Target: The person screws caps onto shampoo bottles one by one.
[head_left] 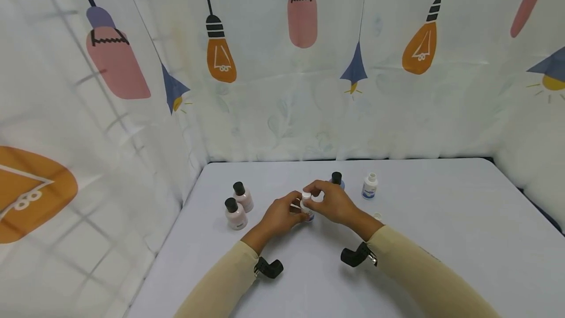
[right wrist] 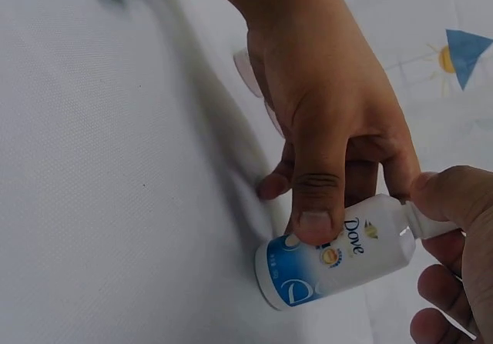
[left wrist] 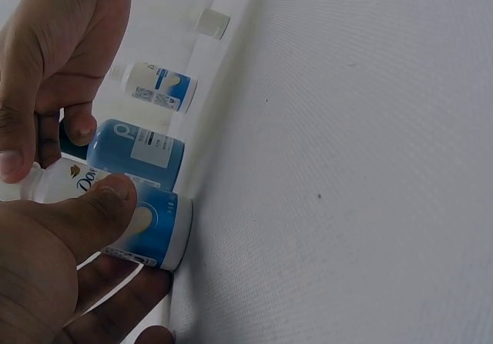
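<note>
Over the middle of the table, my left hand (head_left: 279,218) grips a small white and blue Dove bottle (right wrist: 373,255) around its body. In the left wrist view its thumb (left wrist: 108,209) lies across the label. The bottle stands nearly upright, its base at or just above the tabletop. From the other side, my right hand (head_left: 334,204) pinches the white cap (right wrist: 433,225) at the bottle's neck between thumb and fingers. Just behind the right hand stands a blue bottle with a black cap (head_left: 337,178), partly hidden by that hand.
Two pale pink bottles with black caps, a nearer one (head_left: 236,217) and a farther one (head_left: 244,198), stand at the left. A white bottle (head_left: 370,186) with an uncapped neck is at the back right. A loose white cap (left wrist: 212,23) lies on the table (head_left: 441,239) beyond the right wrist.
</note>
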A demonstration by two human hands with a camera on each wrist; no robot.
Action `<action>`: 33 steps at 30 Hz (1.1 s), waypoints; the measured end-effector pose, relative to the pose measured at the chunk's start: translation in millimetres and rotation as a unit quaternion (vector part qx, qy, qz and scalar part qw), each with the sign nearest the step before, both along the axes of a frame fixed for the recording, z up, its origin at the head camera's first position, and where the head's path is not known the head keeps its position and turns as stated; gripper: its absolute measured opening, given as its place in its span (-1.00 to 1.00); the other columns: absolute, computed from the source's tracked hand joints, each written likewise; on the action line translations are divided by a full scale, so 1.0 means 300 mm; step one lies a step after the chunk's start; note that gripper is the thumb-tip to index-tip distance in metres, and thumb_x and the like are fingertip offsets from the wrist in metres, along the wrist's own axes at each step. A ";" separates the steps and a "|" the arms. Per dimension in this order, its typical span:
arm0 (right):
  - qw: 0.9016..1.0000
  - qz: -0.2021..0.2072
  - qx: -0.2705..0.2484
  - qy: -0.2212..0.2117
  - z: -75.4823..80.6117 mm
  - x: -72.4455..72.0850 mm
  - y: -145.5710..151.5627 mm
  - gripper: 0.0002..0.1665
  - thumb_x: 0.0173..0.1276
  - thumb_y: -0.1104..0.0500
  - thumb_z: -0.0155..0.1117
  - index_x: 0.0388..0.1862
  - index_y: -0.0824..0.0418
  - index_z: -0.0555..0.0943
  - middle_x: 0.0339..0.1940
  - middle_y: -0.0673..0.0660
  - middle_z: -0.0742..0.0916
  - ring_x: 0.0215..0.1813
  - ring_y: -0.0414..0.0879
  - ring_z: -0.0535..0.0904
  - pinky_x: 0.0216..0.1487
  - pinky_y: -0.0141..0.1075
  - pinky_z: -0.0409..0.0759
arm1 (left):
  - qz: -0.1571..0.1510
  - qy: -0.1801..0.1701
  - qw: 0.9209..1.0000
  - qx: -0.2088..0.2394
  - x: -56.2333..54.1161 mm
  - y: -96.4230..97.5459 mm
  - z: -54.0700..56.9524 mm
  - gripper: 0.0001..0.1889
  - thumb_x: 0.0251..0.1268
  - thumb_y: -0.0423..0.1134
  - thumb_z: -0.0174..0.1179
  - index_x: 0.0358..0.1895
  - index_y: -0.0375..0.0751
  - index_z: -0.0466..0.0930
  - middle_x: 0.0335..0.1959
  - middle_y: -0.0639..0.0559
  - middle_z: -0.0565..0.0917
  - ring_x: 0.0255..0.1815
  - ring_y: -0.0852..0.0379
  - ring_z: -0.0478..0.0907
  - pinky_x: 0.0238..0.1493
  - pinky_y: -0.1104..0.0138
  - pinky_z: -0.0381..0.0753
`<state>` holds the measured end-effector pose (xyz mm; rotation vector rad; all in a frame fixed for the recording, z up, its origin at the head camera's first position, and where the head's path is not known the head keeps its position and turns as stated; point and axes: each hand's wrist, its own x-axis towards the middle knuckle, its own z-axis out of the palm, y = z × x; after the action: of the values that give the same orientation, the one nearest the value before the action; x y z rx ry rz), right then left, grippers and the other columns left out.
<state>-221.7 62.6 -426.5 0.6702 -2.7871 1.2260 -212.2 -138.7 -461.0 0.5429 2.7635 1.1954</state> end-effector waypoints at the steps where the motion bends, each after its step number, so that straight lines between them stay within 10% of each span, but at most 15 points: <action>1: 1.000 -0.004 -0.001 0.000 -0.001 0.000 -0.002 -0.63 0.30 0.01 0.55 0.05 0.02 0.70 -0.19 -0.07 0.68 -0.06 0.01 0.61 -0.16 -0.19 0.58 | -0.001 0.001 1.000 0.001 0.000 -0.001 0.000 -0.57 0.29 -0.10 0.46 0.15 0.04 0.53 0.11 0.02 0.67 0.08 0.04 0.70 0.12 0.08 0.63; 11: 1.000 -0.019 -0.002 -0.006 -0.007 0.000 -0.005 -0.62 0.27 -0.02 0.58 0.01 0.01 0.69 -0.20 -0.05 0.66 -0.10 -0.01 0.59 -0.20 -0.22 0.56 | -0.005 0.005 1.000 0.006 -0.007 -0.005 -0.006 -0.57 0.29 -0.10 0.47 0.15 0.04 0.53 0.10 0.02 0.67 0.07 0.04 0.70 0.12 0.07 0.63; 33: 0.994 0.089 0.041 0.052 0.017 -0.011 0.029 -0.59 0.43 0.16 0.42 0.24 0.01 0.70 0.07 -0.09 0.75 0.09 -0.13 0.61 0.05 -0.12 0.61 | -0.003 0.000 1.000 0.003 -0.003 -0.002 -0.001 -0.46 0.30 -0.16 0.45 0.31 -0.05 0.49 0.10 -0.01 0.67 0.08 0.03 0.70 0.12 0.13 0.63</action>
<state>-225.0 71.3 -421.5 0.9791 -2.7530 1.0713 -213.2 -139.2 -461.4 0.5507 2.7560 1.2038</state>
